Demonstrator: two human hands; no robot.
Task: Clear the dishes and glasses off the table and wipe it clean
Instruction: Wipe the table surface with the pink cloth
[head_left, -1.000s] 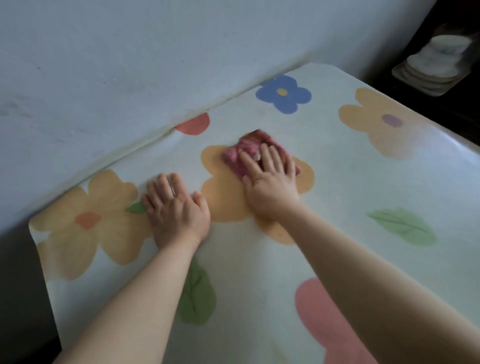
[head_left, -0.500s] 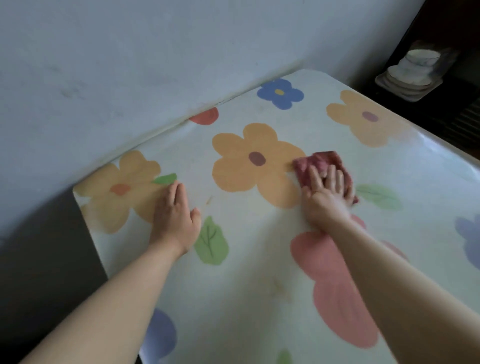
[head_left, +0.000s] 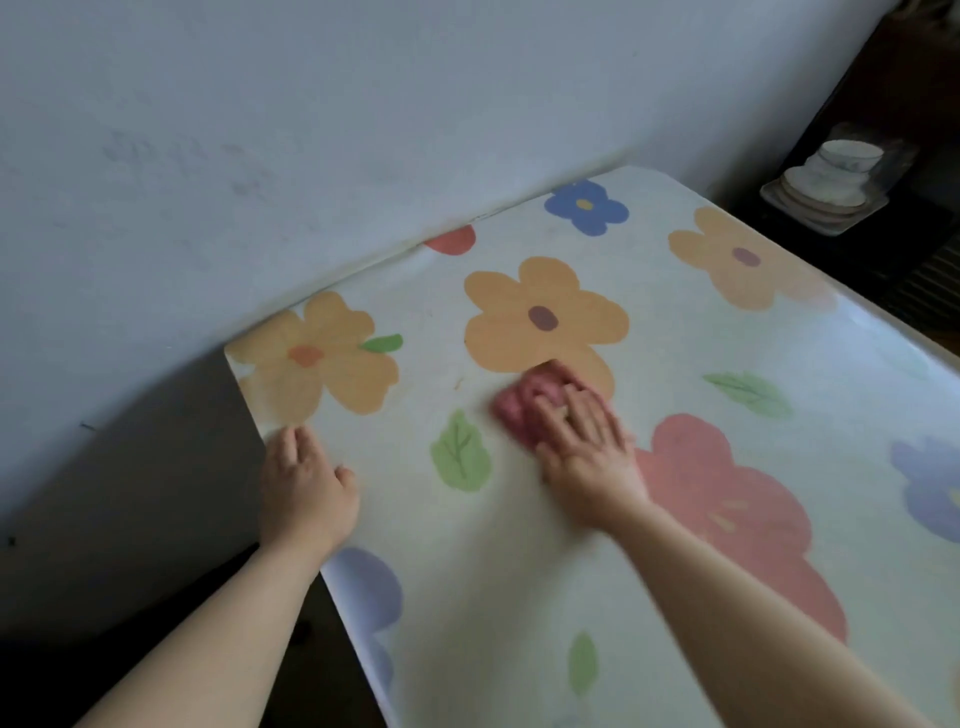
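Note:
The table (head_left: 519, 545) wears a glossy white cloth printed with big flowers and leaves. A crumpled pink rag (head_left: 524, 397) lies on it just below the orange flower in the middle. My right hand (head_left: 584, 441) presses flat on the rag with straight fingers, blurred by motion. My left hand (head_left: 304, 486) rests on the table's left edge, palm down, fingers extended toward the corner. No dishes or glasses stand on the tabletop.
A pale wall (head_left: 311, 130) runs along the table's far side. At the top right, stacked white plates and a bowl (head_left: 831, 182) sit on a dark shelf. Dark floor lies beyond the left edge.
My right hand has swept the rag from the right side of the orange flower leftward to below it. My left hand has slid out to the table's left edge.

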